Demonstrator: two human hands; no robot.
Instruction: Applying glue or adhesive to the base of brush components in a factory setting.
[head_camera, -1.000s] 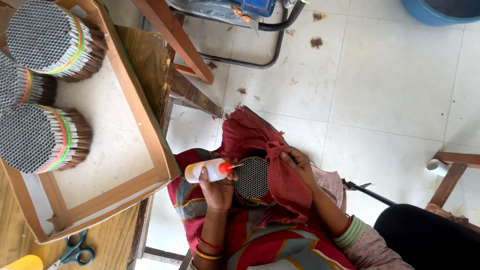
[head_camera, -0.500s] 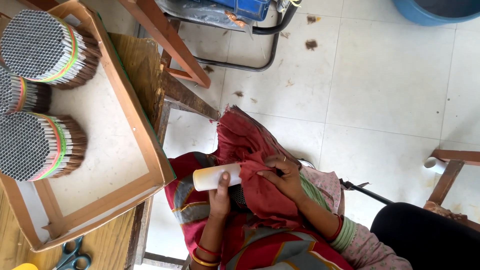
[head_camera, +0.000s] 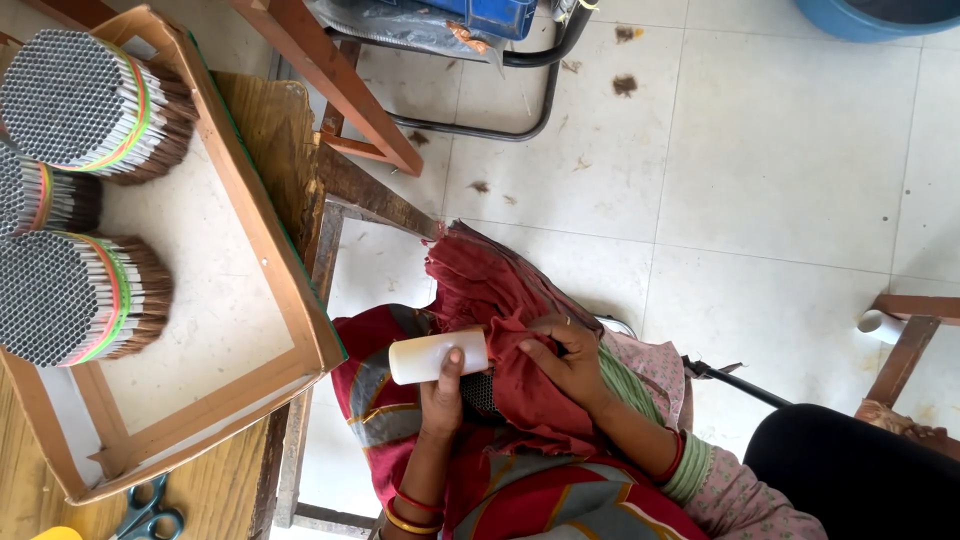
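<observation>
Left hand: the left hand (head_camera: 440, 395) is closed around a white bottle (head_camera: 437, 356), which lies sideways across the fingers with the thumb on top.
Right hand: the right hand (head_camera: 565, 365) is clenched on a red cloth (head_camera: 500, 300), pressing it down over a tube bundle (head_camera: 480, 393).
Tube bundle: it sits between the two hands, in the lap, and only a dark honeycomb end shows under the cloth.
Bottle risk: the bottle lies flat and touches the cloth, so a squeeze could likely spill its contents onto the fabric. Whether it is capped I cannot tell.
Bundle risk: the cloth hides most of the bundle, so a loosened right-hand grip might let tubes slide out and drop to the tiled floor (head_camera: 780, 200) beyond the hands.
Left of the hands: a shallow tray (head_camera: 290, 290) on the wooden worktop (head_camera: 260, 120) holds three banded bundles (head_camera: 80, 100). Its corner overhangs near the left hand, and an elbow knock could tip it.
Near the left forearm: scissors (head_camera: 148, 510) lie on the worktop.
</observation>
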